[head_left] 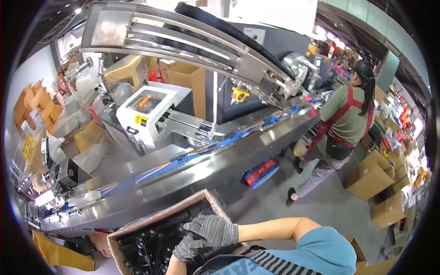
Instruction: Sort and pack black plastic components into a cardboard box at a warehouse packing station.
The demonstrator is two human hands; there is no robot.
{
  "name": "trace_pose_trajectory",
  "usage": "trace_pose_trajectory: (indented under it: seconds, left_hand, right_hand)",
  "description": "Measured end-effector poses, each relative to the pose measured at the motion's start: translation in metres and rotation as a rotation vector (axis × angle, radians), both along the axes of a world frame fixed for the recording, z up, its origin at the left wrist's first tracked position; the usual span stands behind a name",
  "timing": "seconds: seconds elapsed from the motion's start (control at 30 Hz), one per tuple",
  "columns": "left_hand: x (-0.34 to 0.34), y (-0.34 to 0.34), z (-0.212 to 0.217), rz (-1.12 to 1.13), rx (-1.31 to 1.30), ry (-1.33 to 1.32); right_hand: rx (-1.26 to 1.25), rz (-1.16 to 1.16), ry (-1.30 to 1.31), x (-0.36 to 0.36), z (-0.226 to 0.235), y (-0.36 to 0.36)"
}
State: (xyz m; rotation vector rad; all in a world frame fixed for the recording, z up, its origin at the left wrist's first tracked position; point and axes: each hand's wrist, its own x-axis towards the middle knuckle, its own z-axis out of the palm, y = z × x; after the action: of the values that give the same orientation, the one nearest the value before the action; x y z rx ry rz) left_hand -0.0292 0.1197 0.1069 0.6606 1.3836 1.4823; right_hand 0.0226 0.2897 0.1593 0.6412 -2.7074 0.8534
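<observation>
Both hands wear grey knit gloves and meet above an open cardboard box (208,195) at the bottom middle. My right hand (213,229) reaches in from the right, fingers bent together and pointing left. Just below and to its left is my left hand (187,248), its fingers curled toward the right one. Whatever lies between or under the fingers is hidden. Many slim black pieces (142,247), some with shiny rounded ends, fill the box. Their exact kind is too small to tell.
A long steel conveyor (201,172) with a blue track runs diagonally beyond the box. Behind it stands a white machine (151,110) under a slanted steel feeder (183,39). A person in a red apron (350,110) stands at right, near cardboard boxes (369,176). A red-and-blue package (261,173) sits under the conveyor.
</observation>
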Motion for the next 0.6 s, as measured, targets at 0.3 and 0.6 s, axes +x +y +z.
trace_pose_trajectory:
  seconds: [0.3,0.6]
  left_hand:
    - [-0.028,0.041,-0.003,-0.324,-0.042,0.455]
    - [-0.004,0.042,0.0,0.29,0.037,0.062]
  right_hand:
    - [-0.214,0.495,0.17,-0.051,0.001,0.059]
    - [-0.144,0.431,-0.016,-0.077,0.015,0.055]
